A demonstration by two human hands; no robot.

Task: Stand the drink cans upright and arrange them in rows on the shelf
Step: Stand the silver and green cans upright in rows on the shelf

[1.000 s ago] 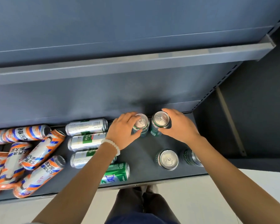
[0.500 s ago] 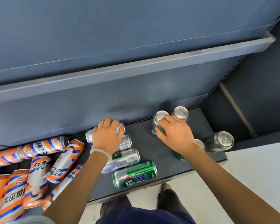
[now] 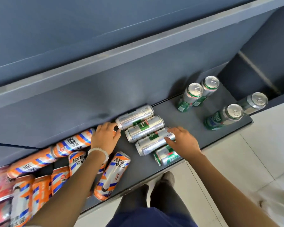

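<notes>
L hand [image 3: 105, 138] has its fingers at the end of the rearmost lying silver can [image 3: 135, 117]; R hand [image 3: 181, 141] fingers curl over the 3rd silver can [image 3: 152, 141], grip not fully visible. 4 green cans [image 3: 191, 97] stand upright at the shelf [image 3: 170, 110] right end. Risk: lying cans touch side by side, so lifting 1 may roll its neighbours toward the front edge.

Four upright cans [image 3: 194, 95] are standing in two pairs at the right end of the shelf [image 3: 184, 115]. Left of them, four cans [image 3: 143, 129] are lying side by side mid-shelf. Further left, a jumble of lying cans [image 3: 59, 163] is crowding the shelf's left end.
</notes>
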